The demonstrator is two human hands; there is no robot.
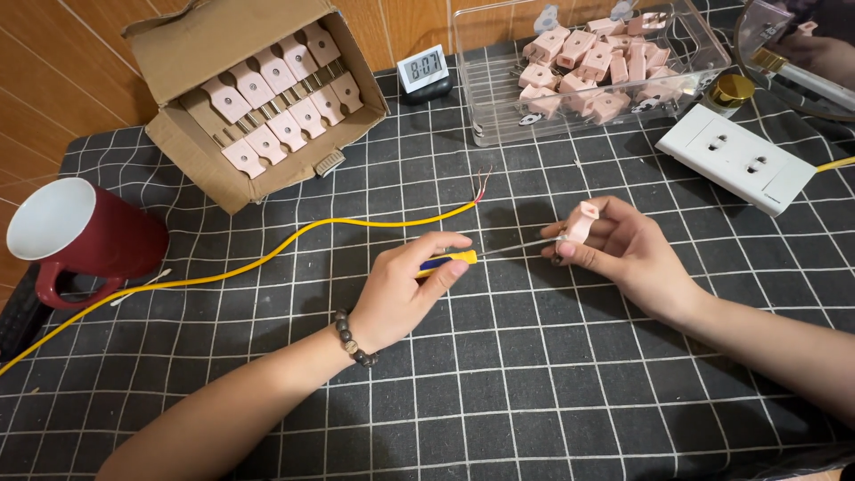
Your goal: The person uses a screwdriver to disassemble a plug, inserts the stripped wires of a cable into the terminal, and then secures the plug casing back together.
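Observation:
My left hand point(405, 285) grips a screwdriver with a yellow and blue handle point(450, 261). Its thin metal shaft point(521, 246) points right into a small pink plug point(581, 223), which my right hand point(623, 249) pinches upright between thumb and fingers. Both hands hover just above the black grid-patterned mat point(499, 392). A yellow cable point(267, 256) lies on the mat behind my left hand, and its stripped end with bare wires point(482, 185) points toward the back.
A cardboard box point(258, 89) of pink plugs lies tilted at back left. A clear plastic bin point(588, 71) holds more plugs. Also there: a small digital clock point(421, 68), a white socket strip point(735, 158), a red mug point(80, 236).

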